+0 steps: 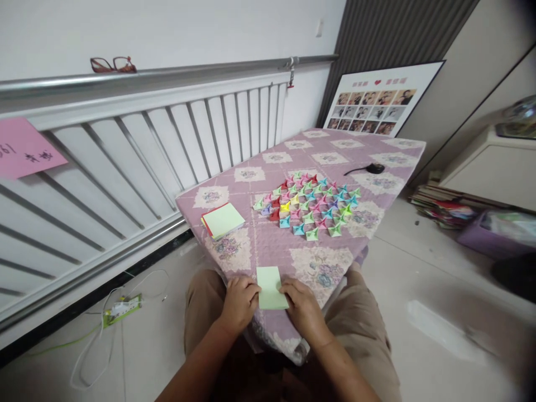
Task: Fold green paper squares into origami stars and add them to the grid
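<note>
A pale green paper, rectangular and apparently folded, lies near the table's front corner. My left hand pinches its left edge, and my right hand grips the right edge. Beyond it to the left rests a stack of square coloured papers, with light green on top and red and yellow edges showing. Several small folded paper pieces in green, pink, red, blue and yellow stand in rows at the middle of the table.
The table has a pink floral cloth. A black object with a cord lies at the back right. A photo board leans behind. Glasses rest on a pipe above the white radiator. A power strip is on the floor.
</note>
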A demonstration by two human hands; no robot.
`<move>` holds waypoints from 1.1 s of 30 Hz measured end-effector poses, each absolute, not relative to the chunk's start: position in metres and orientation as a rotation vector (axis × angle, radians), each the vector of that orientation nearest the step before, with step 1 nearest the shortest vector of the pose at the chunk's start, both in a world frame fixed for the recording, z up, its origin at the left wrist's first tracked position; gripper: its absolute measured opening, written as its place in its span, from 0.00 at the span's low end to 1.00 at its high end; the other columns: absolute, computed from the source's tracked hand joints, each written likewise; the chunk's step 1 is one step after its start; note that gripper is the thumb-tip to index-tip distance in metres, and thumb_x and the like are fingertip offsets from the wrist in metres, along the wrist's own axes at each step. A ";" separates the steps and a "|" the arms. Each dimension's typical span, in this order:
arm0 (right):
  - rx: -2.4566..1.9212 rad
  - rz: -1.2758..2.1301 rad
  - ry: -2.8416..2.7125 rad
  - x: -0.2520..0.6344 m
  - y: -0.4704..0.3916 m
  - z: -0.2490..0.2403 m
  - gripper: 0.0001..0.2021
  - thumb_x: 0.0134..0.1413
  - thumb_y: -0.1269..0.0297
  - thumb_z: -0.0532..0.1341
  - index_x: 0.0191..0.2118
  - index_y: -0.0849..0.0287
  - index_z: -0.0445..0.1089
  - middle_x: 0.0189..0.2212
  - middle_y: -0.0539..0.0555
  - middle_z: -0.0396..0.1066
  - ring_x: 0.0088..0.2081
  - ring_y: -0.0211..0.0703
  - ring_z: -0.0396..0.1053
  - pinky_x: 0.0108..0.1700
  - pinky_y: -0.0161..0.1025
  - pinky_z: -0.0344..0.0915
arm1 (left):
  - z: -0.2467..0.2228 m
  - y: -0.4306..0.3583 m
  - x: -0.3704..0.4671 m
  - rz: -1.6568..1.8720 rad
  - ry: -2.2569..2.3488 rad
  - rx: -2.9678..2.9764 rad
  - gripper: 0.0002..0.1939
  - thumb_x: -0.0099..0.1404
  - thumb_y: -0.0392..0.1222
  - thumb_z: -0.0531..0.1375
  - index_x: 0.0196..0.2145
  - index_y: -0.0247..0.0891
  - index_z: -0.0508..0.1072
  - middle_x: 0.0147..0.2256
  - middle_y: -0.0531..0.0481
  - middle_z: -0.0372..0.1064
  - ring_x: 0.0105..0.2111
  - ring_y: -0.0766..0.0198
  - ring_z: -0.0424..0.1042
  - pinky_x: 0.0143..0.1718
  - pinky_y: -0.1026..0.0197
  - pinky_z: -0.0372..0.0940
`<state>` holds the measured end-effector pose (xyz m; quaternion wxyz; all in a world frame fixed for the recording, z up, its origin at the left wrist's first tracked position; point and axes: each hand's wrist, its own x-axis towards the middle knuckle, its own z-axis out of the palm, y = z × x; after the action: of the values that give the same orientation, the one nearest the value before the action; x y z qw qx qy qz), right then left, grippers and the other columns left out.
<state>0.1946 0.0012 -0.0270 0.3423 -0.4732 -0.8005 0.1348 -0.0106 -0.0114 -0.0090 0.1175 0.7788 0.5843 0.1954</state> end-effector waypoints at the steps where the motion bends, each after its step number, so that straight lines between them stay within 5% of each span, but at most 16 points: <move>1: -1.247 0.342 -2.085 0.196 0.000 -0.027 0.09 0.54 0.74 0.54 0.37 0.56 0.69 0.40 0.55 0.70 0.42 0.45 0.67 0.44 0.42 0.62 | -0.009 -0.011 -0.009 0.575 1.709 2.265 0.10 0.63 0.34 0.56 0.37 0.45 0.76 0.39 0.49 0.70 0.43 0.59 0.64 0.48 0.53 0.57; 15: -1.466 0.356 -2.122 0.197 0.001 -0.012 0.06 0.57 0.65 0.57 0.34 0.53 0.72 0.39 0.53 0.69 0.43 0.47 0.65 0.45 0.44 0.55 | -0.006 -0.014 0.002 0.589 1.864 2.016 0.08 0.63 0.40 0.57 0.29 0.42 0.74 0.38 0.51 0.70 0.43 0.60 0.64 0.48 0.52 0.53; 33: -1.691 0.198 -2.004 0.182 0.011 -0.009 0.14 0.58 0.57 0.57 0.24 0.55 0.69 0.31 0.53 0.68 0.36 0.46 0.62 0.38 0.43 0.51 | -0.004 0.000 0.010 0.392 2.002 1.931 0.13 0.64 0.47 0.56 0.25 0.40 0.71 0.34 0.49 0.69 0.39 0.56 0.64 0.43 0.50 0.53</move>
<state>0.1823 0.0110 -0.0087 0.2533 -0.6220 -0.7374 0.0728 0.0101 0.0004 -0.0038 0.1655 0.6780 0.7028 0.1377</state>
